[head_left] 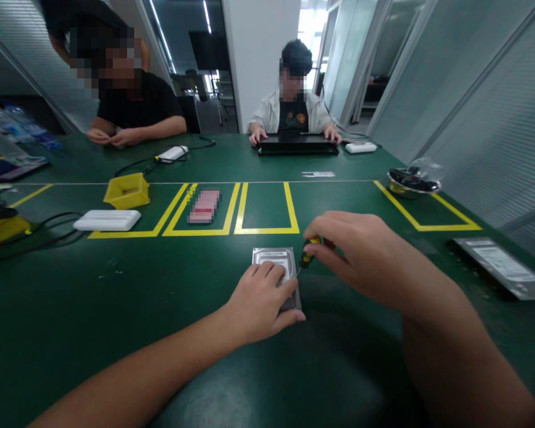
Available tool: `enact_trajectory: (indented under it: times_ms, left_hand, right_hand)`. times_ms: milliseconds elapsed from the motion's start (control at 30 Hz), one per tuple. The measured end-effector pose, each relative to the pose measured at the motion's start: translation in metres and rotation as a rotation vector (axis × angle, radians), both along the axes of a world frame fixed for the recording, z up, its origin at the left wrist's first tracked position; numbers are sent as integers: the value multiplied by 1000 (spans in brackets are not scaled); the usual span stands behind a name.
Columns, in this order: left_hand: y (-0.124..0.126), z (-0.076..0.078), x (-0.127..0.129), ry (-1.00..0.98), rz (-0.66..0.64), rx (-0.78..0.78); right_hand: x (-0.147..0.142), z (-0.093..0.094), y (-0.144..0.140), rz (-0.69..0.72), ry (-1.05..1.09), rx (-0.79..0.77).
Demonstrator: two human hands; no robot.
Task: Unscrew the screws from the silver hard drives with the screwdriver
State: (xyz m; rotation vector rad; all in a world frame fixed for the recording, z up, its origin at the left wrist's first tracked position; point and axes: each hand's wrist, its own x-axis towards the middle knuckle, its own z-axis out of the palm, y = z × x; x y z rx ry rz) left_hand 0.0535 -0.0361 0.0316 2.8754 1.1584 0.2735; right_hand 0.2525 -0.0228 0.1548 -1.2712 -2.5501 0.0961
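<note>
A silver hard drive (274, 260) lies flat on the green table (116, 309), just in front of the yellow-taped boxes. My left hand (261, 300) rests palm-down on its near half, fingers spread over the label. My right hand (352, 249) grips a small screwdriver (307, 254) with a yellow-and-black handle. The screwdriver's tip points down at the drive's right edge, close to my left fingertips.
A yellow bin (127, 190) and a white flat box (107, 220) sit at left, with black cables nearby. A pink item (204, 206) lies in a taped box. A metal bowl (412, 181) and a bagged drive (503, 267) are at right. Two people sit across the table.
</note>
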Motion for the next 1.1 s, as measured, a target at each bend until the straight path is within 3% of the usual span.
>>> enact_trajectory:
  times_ms: [333,1100]
  left_hand:
    - [0,0,-1,10,10,-6]
    - [8,2,-6,25,-60,32]
  right_hand:
    - [3,0,2,159,54,34]
    - [2,2,2,165,16,59]
